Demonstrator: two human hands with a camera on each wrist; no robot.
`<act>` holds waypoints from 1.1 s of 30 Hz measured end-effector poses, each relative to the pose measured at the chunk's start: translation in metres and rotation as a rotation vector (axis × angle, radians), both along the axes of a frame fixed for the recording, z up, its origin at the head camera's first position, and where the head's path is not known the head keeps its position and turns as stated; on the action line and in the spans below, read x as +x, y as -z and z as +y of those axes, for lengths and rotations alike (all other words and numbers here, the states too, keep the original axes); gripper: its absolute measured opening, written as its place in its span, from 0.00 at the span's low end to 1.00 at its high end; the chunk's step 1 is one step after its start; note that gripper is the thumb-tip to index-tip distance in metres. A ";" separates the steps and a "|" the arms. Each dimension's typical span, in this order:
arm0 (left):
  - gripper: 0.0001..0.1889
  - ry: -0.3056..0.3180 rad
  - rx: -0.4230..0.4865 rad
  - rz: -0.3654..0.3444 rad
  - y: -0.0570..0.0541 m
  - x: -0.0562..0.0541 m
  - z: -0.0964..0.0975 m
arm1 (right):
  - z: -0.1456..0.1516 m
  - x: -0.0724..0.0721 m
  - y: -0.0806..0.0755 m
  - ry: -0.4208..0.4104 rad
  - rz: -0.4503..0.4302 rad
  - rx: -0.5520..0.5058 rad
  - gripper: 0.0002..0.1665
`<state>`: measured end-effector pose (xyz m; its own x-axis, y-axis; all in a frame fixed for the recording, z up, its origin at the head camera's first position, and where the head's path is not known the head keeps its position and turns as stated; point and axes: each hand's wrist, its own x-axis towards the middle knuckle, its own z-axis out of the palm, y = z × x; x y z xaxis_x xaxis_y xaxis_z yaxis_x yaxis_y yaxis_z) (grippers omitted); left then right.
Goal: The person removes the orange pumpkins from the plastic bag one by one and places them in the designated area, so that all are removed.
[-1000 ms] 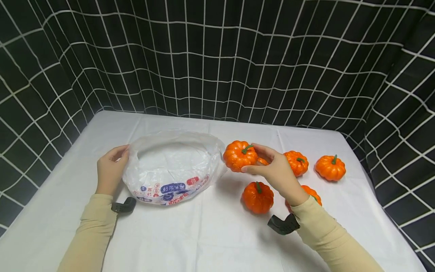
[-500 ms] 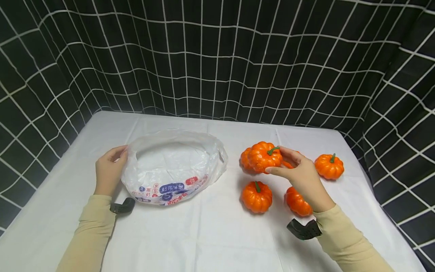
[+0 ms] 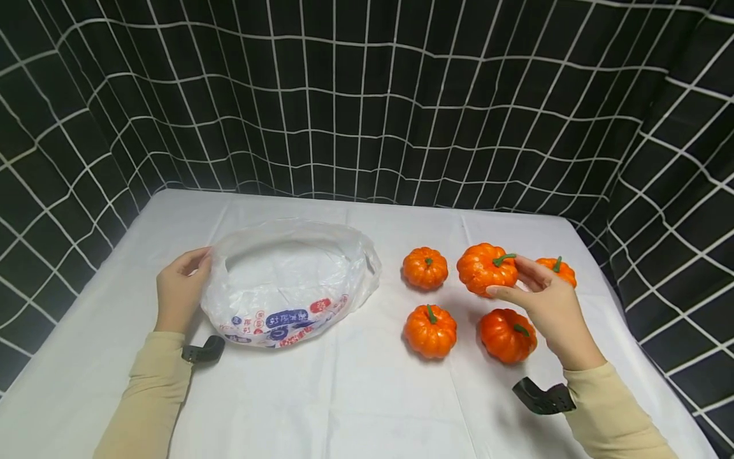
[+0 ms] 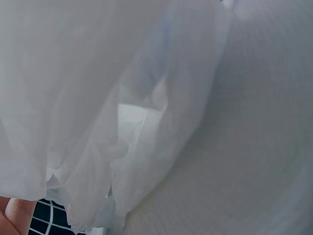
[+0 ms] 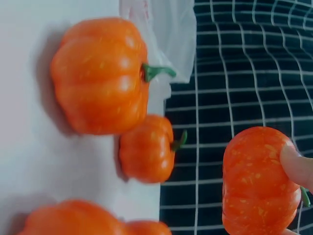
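My left hand [image 3: 182,288] pinches the left rim of a white plastic bag [image 3: 287,274] with red and blue print, whose mouth gapes upward. In the left wrist view the bag's thin film [image 4: 83,98] covers much of the picture, with a bit of the fingers [image 4: 18,215] at the lower left corner. Held by my right hand [image 3: 547,306] between thumb and fingers is a small orange pumpkin [image 3: 486,270] with a green stem. The right wrist view shows this pumpkin [image 5: 259,181] raised apart from the others, a fingertip [image 5: 297,165] on its side.
On the white-covered table [image 3: 378,408] lie more pumpkins: one at the back [image 3: 425,268], a front one [image 3: 431,331], a redder one [image 3: 507,336] beside it, and one [image 3: 559,270] partly behind my right hand. A dark gridded cloth [image 3: 367,95] encloses the table.
My right hand has carried the pumpkin rightward from beside the bag's right edge to above the right-hand pumpkins. The left hand keeps its hold on the bag.
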<state>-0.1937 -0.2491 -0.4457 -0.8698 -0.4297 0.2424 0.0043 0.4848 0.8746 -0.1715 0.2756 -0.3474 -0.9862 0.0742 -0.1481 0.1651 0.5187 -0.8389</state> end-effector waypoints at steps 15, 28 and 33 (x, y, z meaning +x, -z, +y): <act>0.15 -0.003 -0.004 0.006 0.004 -0.003 -0.002 | 0.056 0.014 0.018 0.227 -0.065 0.001 0.60; 0.16 0.017 -0.007 -0.010 0.003 0.000 0.000 | 0.094 0.035 0.040 0.416 -0.191 0.002 0.62; 0.16 0.002 0.001 -0.008 0.000 0.000 0.000 | 0.102 0.037 0.046 0.445 -0.204 0.001 0.61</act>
